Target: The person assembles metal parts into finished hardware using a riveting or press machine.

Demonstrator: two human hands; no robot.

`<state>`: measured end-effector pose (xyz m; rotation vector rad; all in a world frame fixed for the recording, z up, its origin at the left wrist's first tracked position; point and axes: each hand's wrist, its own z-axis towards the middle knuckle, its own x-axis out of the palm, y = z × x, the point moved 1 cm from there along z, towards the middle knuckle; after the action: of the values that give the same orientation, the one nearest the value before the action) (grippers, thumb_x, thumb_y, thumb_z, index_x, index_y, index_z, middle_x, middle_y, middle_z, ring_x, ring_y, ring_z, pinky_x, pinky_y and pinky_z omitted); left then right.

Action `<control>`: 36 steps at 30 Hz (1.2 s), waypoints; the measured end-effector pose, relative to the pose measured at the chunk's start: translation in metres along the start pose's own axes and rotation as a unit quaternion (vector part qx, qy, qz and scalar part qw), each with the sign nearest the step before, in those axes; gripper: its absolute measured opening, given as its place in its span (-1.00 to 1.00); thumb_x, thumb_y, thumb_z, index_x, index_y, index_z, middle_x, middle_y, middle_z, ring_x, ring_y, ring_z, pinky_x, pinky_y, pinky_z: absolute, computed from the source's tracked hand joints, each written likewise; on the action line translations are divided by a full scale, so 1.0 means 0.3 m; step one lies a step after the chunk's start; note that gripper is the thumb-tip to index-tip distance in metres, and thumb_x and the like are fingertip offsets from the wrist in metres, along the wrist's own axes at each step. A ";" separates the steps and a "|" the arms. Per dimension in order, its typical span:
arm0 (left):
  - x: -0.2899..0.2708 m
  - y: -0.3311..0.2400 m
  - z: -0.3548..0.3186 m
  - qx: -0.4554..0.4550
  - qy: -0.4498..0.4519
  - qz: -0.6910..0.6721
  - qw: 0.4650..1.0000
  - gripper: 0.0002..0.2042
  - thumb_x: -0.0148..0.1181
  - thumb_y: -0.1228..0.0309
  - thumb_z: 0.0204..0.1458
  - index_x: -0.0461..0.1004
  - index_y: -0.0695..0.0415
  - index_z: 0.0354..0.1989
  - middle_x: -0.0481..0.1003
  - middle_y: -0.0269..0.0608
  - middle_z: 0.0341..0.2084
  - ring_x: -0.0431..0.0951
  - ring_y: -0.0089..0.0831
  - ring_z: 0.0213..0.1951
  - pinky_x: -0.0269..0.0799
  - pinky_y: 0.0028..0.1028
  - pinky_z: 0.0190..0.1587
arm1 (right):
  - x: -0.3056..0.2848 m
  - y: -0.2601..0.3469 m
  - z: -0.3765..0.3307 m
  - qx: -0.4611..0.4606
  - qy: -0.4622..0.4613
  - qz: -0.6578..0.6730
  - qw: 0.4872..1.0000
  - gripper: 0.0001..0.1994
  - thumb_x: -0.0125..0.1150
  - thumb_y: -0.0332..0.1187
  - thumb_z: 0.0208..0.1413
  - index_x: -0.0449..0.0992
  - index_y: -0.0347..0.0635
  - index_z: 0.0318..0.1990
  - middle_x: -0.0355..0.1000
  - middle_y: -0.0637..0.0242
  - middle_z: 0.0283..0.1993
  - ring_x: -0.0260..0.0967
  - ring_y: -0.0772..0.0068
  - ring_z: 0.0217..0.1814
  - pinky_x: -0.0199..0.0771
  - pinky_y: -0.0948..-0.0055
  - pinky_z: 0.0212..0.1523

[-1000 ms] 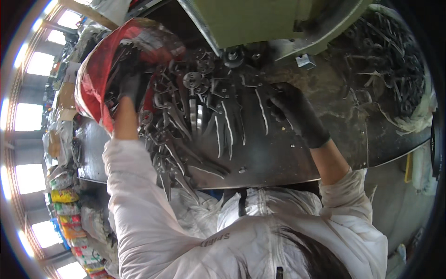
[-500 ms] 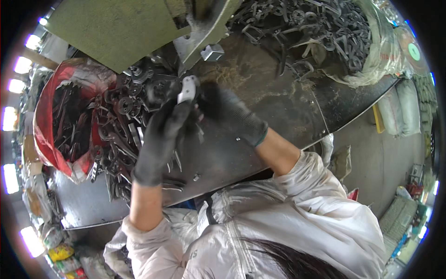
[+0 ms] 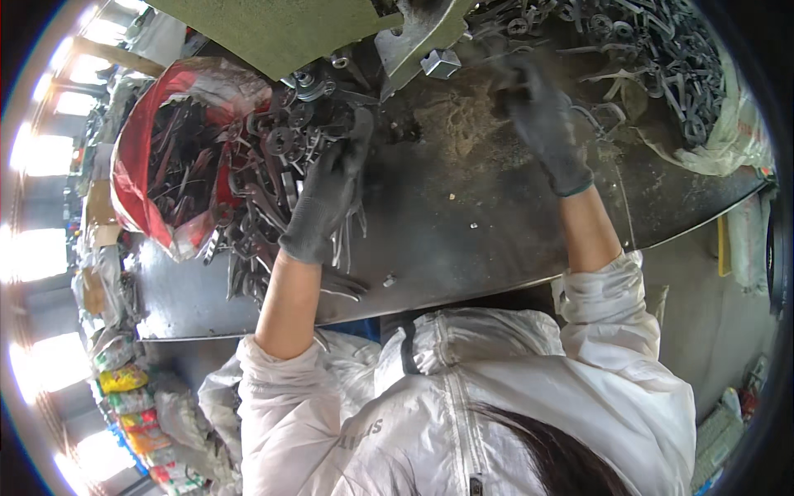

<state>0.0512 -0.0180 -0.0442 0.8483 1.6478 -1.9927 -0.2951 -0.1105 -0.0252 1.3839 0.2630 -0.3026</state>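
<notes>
While the left hand (image 3: pixel 324 198) lies spread, fingers open, on the pile of dark metal parts (image 3: pixel 273 165) spilling from the red sack (image 3: pixel 132 178) onto the steel worktop (image 3: pixel 463 223), the right hand (image 3: pixel 542 124) reaches toward the far heap (image 3: pixel 653 58); whether its fingers grip anything I cannot tell. Tangled, sharp-edged parts could snag a glove or slide off the near edge if raked carelessly. Half a second ago both hands met at centre around one small piece; now they are well apart.
</notes>
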 end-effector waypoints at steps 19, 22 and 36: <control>0.079 0.134 0.193 0.132 0.128 0.040 0.982 -0.66 -0.03 0.41 0.35 0.46 0.30 0.19 0.59 -0.07 0.03 0.61 -0.30 0.04 0.54 -0.32 0.13 | 0.320 0.097 -0.056 0.093 0.200 0.262 0.939 -0.72 0.21 -0.48 0.24 0.52 -0.39 0.07 0.53 0.35 -0.27 0.38 0.67 -0.40 0.39 0.62 -0.40; 0.076 0.149 0.204 0.160 0.139 0.151 0.965 -0.64 -0.03 0.52 0.27 0.47 0.29 0.20 0.59 -0.08 0.05 0.61 -0.37 0.04 0.55 -0.39 0.12 | 0.322 0.087 -0.053 0.114 0.217 0.230 0.942 -0.75 0.21 -0.50 0.23 0.52 -0.39 0.04 0.51 0.34 -0.30 0.37 0.66 -0.43 0.38 0.61 -0.43; 0.038 0.187 0.126 -0.022 0.073 -0.077 0.994 -0.74 0.01 0.48 0.22 0.50 0.21 0.03 0.59 -0.06 -0.10 0.60 -0.18 -0.02 0.55 -0.28 0.03 | 0.324 0.113 -0.068 0.192 0.267 0.230 0.916 -0.82 0.10 -0.55 0.25 0.48 -0.36 -0.02 0.49 0.30 -0.27 0.38 0.57 -0.45 0.42 0.54 -0.47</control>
<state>0.0727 -0.0660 -0.0882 0.8933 1.8841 -2.0292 -0.1923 -0.0903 -0.0321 1.8549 0.3264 0.4507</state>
